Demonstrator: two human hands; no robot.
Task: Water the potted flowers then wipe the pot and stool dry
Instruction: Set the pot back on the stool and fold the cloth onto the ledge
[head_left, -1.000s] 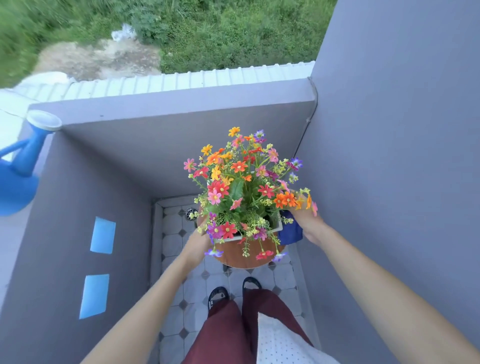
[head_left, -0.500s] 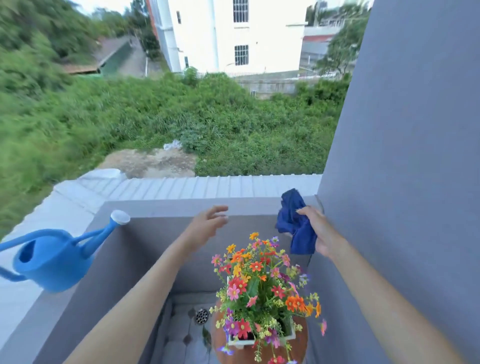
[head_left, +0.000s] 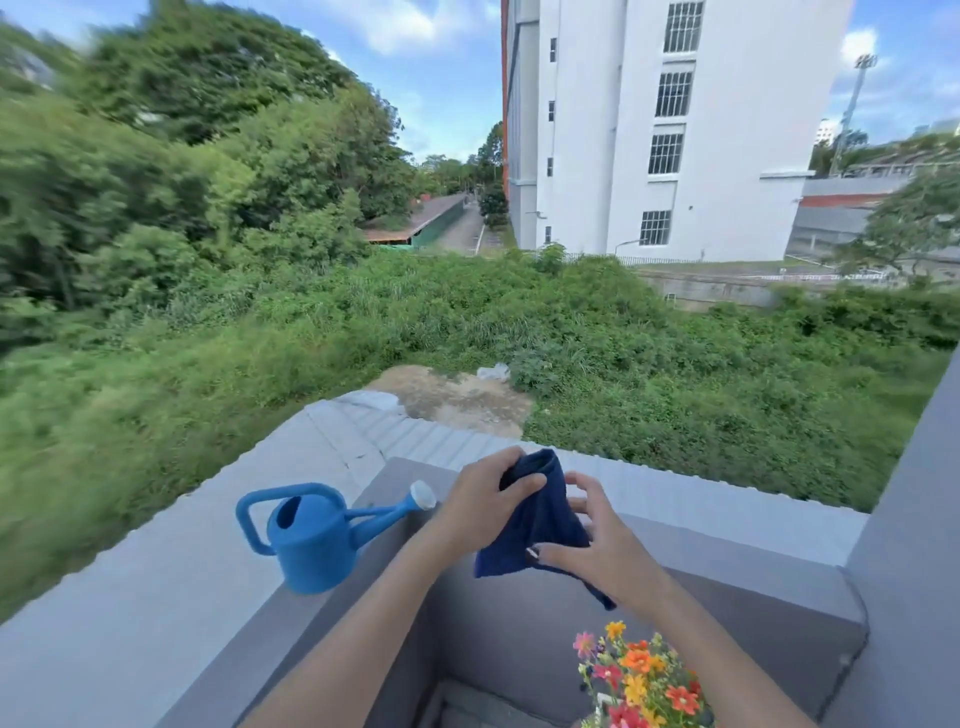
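A dark blue cloth hangs between both hands above the balcony wall. My left hand pinches its top edge. My right hand grips its lower right side, fingers partly spread. Below them, the tops of the colourful potted flowers show at the bottom edge; the pot and stool are out of view. A blue plastic watering can stands on the wall's top to the left of my left hand, its white-tipped spout pointing right.
The grey balcony parapet runs across in front, with a grey side wall on the right. Beyond it lie a corrugated roof, overgrown greenery and a tall white building.
The view tilted up from the stool and pot. My right hand lifted the cloth to chest height and my left hand came over and took hold of its top edge.
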